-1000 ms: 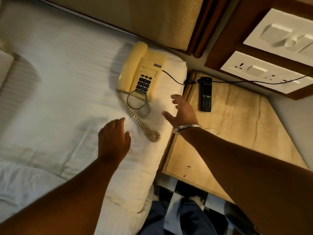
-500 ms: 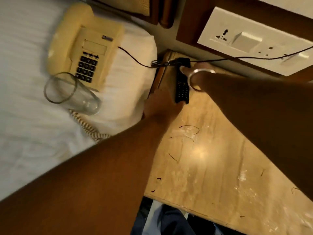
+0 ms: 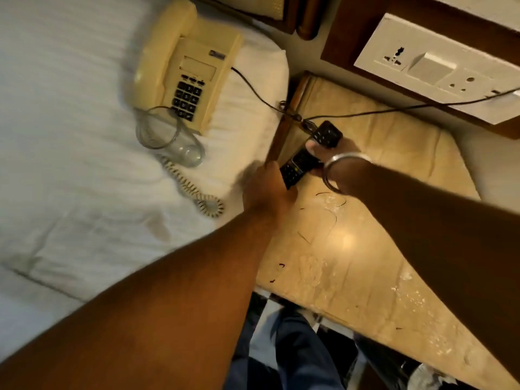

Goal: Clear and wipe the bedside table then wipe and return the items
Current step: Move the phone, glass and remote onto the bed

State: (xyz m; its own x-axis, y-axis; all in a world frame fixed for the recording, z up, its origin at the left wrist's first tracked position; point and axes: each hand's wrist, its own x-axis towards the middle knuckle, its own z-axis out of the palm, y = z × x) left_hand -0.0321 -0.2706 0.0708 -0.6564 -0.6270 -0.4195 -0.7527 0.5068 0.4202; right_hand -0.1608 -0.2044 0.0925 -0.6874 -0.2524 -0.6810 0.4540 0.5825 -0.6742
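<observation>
Both hands met on the black remote at the table's far-left corner.

Right hand (image 3: 334, 161), steel bangle (image 3: 342, 167) at the wrist, curled its fingers round the remote (image 3: 312, 153), lifted at mid-frame; left hand (image 3: 267, 190) touched its lower end, grip unclear through blur. Marble bedside table (image 3: 365, 249) filled the centre-right. On the bed (image 3: 70, 164), upper left, lay the cream telephone (image 3: 185, 66) and a glass tumbler (image 3: 168, 139) on its side, just beside it.

Dim warm light; glare spot on table (image 3: 347, 239); motion blur on forearms, bed (image 3: 70, 164); wide-angle bending at edges.
</observation>
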